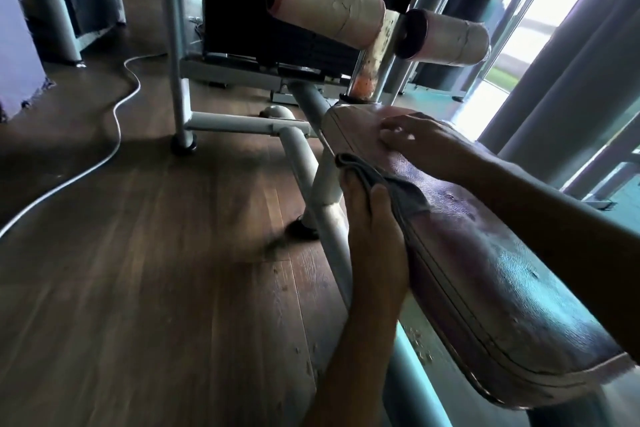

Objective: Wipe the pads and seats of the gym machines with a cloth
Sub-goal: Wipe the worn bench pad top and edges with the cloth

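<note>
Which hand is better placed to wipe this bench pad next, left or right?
Left. The left hand grips the cloth against the bench pad at its side edge, while the right hand only rests bare on the pad's far end, holding nothing.

The left hand (372, 229) comes up from below on a bare forearm, its fingers (353, 198) and thumb curled round a grey cloth (398, 187); the right hand (412, 139) reaches across on an outstretched arm, its fingers (391, 132) loosely spread and laid flat, just beyond the left fingers.

Dim, window (540, 28) glare right, blurred edges
</note>
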A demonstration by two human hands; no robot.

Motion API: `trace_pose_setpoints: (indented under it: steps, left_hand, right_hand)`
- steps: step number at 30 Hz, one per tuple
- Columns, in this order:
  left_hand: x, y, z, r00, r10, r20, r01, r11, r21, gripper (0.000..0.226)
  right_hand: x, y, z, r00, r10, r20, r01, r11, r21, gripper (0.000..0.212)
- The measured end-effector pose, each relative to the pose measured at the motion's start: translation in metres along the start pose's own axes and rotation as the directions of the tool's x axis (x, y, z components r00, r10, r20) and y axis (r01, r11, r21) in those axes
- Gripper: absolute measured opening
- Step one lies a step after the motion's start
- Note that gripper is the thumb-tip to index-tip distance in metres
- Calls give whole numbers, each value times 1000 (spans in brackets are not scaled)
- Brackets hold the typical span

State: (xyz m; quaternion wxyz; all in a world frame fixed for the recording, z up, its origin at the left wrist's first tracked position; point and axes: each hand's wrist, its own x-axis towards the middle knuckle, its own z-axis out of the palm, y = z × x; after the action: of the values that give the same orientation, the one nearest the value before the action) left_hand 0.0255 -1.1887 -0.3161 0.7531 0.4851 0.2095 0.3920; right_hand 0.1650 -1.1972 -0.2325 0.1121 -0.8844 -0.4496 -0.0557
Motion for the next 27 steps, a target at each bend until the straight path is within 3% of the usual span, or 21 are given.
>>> trace_pose_setpoints:
  steps: [4, 10, 16, 21, 27]
  left_hand:
    - [69, 1, -2, 1000, 8, 5, -8, 999, 43, 51]
    - [159, -16, 2, 998, -33, -49, 36, 998, 57, 72]
    - [76, -7, -6, 999, -25, 20, 24, 996, 88, 62]
    - [-8, 0, -2, 994, -96, 44, 98, 994, -43, 51]
    - [47, 2, 0, 999, -25, 45, 24, 1000, 19, 55]
  right_hand:
    - [19, 8, 17, 999, 21, -25, -20, 998, 58, 39]
    - [25, 17, 29, 998, 53, -45, -50, 997, 60, 44]
    - [23, 17, 29, 999, 44, -32, -41, 996, 83, 45]
    - [23, 24, 28, 999, 46, -1, -46, 993, 109, 46]
    - [21, 22, 26, 1000, 27, 8, -28, 993, 117, 45]
